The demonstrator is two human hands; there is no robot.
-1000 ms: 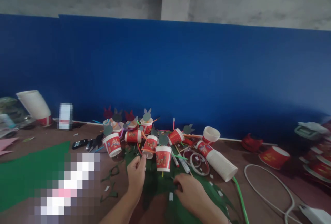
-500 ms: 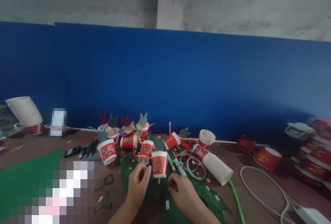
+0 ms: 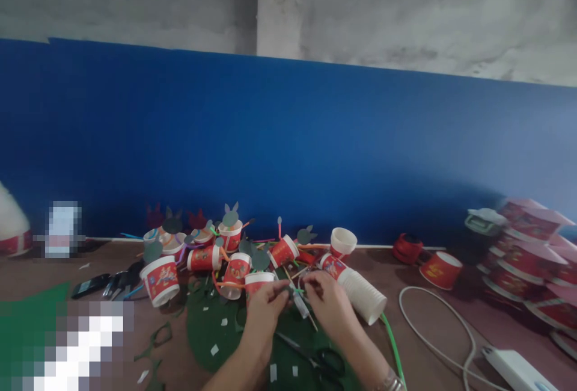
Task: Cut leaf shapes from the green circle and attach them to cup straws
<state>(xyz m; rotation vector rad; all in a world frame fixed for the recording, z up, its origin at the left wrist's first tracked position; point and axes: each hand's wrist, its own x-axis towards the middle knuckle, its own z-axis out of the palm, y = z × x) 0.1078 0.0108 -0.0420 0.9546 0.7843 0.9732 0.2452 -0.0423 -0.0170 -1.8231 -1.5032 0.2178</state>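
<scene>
My left hand (image 3: 265, 310) is closed around a red and white paper cup (image 3: 255, 281) that stands on a dark green felt sheet (image 3: 211, 331). My right hand (image 3: 328, 299) is beside it, its fingers pinched at a thin straw or stick (image 3: 295, 290) near the cup's rim. Just behind both hands lies a cluster of red paper cups (image 3: 234, 249) with coloured straws and grey paper ears. Black scissors (image 3: 322, 360) rest on the felt below my hands.
A stack of white cups (image 3: 360, 295) lies on its side to the right, with a green tube (image 3: 391, 343) and a white cable (image 3: 446, 343). More red cups and bowls (image 3: 527, 246) sit far right. A phone and tools (image 3: 103, 283) lie left, before the blue wall (image 3: 288, 150).
Both hands moved up and together from the felt to the front cup; my left hand closed round it. The camera view swung to the right.
</scene>
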